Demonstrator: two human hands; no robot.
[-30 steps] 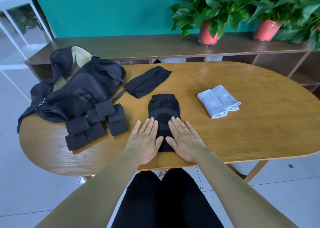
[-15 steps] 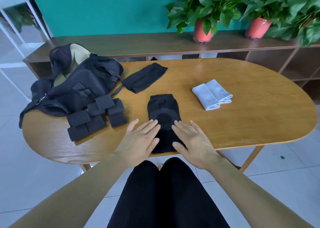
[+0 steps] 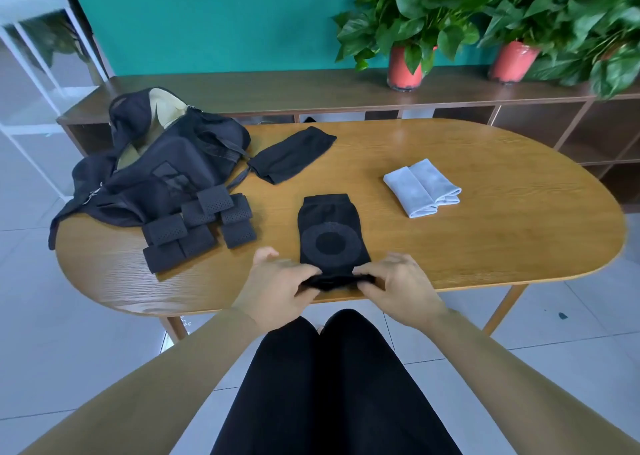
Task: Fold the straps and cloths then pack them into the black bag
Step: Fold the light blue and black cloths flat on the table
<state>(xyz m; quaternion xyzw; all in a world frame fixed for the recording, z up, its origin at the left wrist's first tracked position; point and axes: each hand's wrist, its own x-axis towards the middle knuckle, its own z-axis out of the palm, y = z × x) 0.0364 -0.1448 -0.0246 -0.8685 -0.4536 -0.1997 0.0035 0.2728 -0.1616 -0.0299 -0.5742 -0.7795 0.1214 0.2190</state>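
A black knit sleeve [image 3: 330, 233] with a round pad pattern lies flat near the table's front edge. My left hand [image 3: 277, 290] and my right hand [image 3: 398, 286] each pinch one near corner of it and lift that edge slightly. The black bag [image 3: 166, 170] sits open at the table's left end, its tan lining showing. Several folded black perforated straps [image 3: 199, 228] lie in front of the bag. A second black cloth [image 3: 292, 157] lies behind the sleeve, beside the bag. A folded grey cloth [image 3: 422, 188] rests to the right.
The oval wooden table [image 3: 502, 247] stands before a low wooden shelf [image 3: 277, 89] with two red-potted plants [image 3: 405, 67]. A white metal rack [image 3: 31, 56] stands at the far left. My legs in black trousers are under the table's front edge.
My hands went from lying flat on the sleeve's near end to sliding back and pinching its near corners. The sleeve's near edge now bunches up between my fingers.
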